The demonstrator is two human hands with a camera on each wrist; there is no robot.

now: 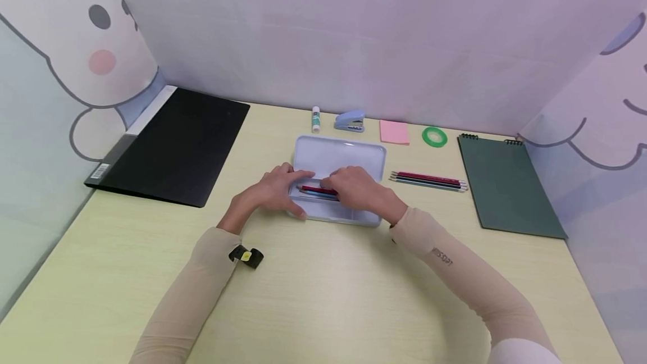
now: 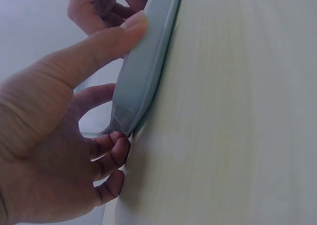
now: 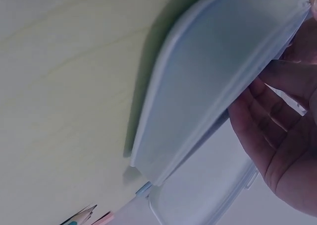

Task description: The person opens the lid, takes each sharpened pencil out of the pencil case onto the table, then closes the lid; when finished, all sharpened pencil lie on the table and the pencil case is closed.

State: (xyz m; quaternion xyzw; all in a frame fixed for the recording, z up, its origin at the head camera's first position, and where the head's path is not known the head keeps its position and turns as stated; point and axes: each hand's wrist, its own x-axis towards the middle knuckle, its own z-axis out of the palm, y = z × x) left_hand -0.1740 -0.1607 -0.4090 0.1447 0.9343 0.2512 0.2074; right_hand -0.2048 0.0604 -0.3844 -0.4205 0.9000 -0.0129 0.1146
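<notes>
A pale blue pencil case point(image 1: 340, 156) lies on the table with its lid laid back. My left hand point(image 1: 277, 189) grips its left end, thumb on the front wall point(image 2: 143, 71) and fingertips curled at the corner. Inside the case lie a red pencil and a blue pencil point(image 1: 315, 192), points to the left. My right hand point(image 1: 355, 189) is over the tray with curled fingers, holding these pencils near their right ends. In the right wrist view the case wall point(image 3: 213, 76) hides the pencils, and the right fingers point(image 3: 252, 121) reach over its rim.
To the right lie several pencils point(image 1: 428, 181) and a dark green spiral pad point(image 1: 510, 184). Along the back are a glue stick point(image 1: 315, 119), a blue stapler point(image 1: 350, 121), pink sticky notes point(image 1: 394, 132) and green tape point(image 1: 434, 137). A black folder point(image 1: 177, 145) lies at the left.
</notes>
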